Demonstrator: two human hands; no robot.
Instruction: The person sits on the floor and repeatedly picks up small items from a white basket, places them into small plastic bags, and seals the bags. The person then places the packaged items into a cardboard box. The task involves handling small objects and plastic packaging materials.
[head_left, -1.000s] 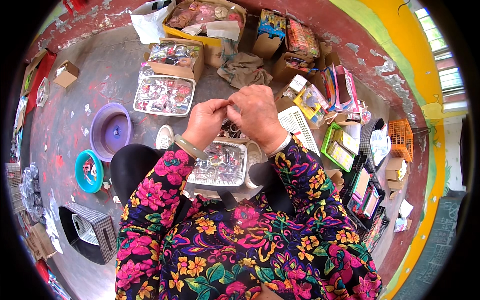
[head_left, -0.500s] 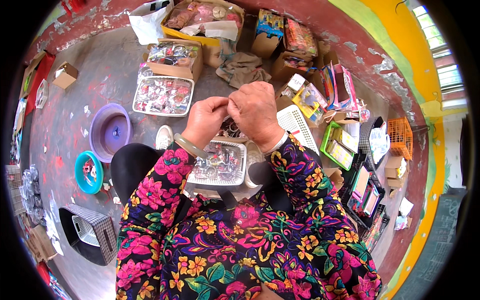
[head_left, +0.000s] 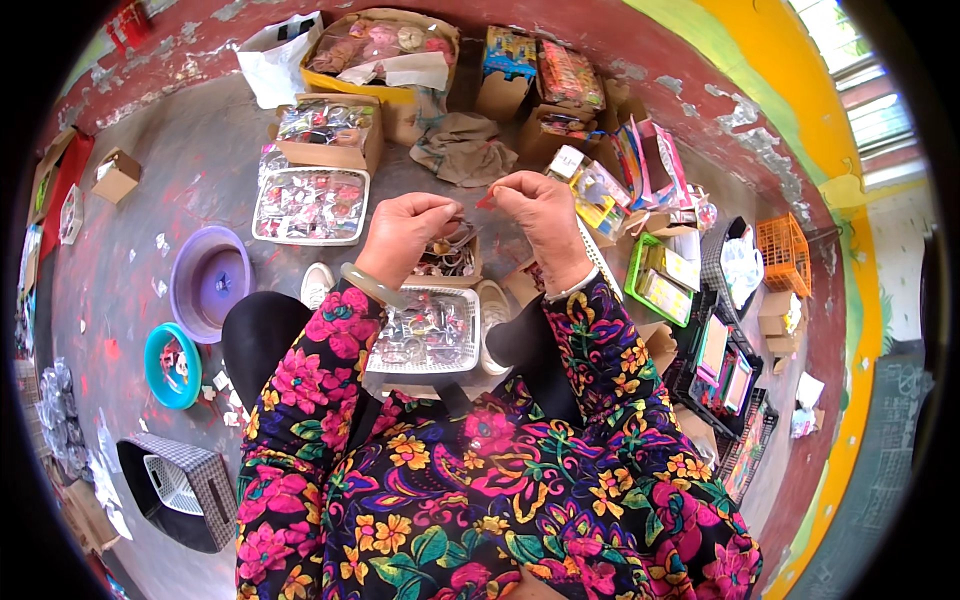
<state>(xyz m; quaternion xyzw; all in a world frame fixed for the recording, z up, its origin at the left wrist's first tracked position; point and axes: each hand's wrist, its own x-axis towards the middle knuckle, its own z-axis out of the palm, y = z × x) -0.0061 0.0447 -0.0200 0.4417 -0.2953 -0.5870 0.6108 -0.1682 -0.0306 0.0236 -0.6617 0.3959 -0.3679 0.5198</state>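
Note:
My left hand [head_left: 402,238], with a pale bangle [head_left: 372,287] on its wrist, is raised in front of me with thumb and fingertips pinched. What it pinches, if anything, is too small and dark to name. My right hand [head_left: 548,228] is level with it, a short gap away, its thumb and forefinger closed on a small red piece [head_left: 487,200]. Below the hands, between my feet, stands a white plastic basket [head_left: 476,340] of small items in clear bags. Behind it, partly hidden by my left hand, is a cardboard box [head_left: 447,281] of small dark and reddish items.
At left stand a purple basin [head_left: 190,310], a teal basin [head_left: 152,372] and a checked bin [head_left: 222,500]. Ahead are another white basket [head_left: 258,205] of bagged items and cardboard boxes [head_left: 350,155]. A green basket [head_left: 637,268], black crates [head_left: 680,375] and an orange crate [head_left: 785,257] line the right.
My hands were together with fingertips meeting; now they are apart, the right one farther right. A small red piece now shows in the right fingertips. The view has shifted slightly.

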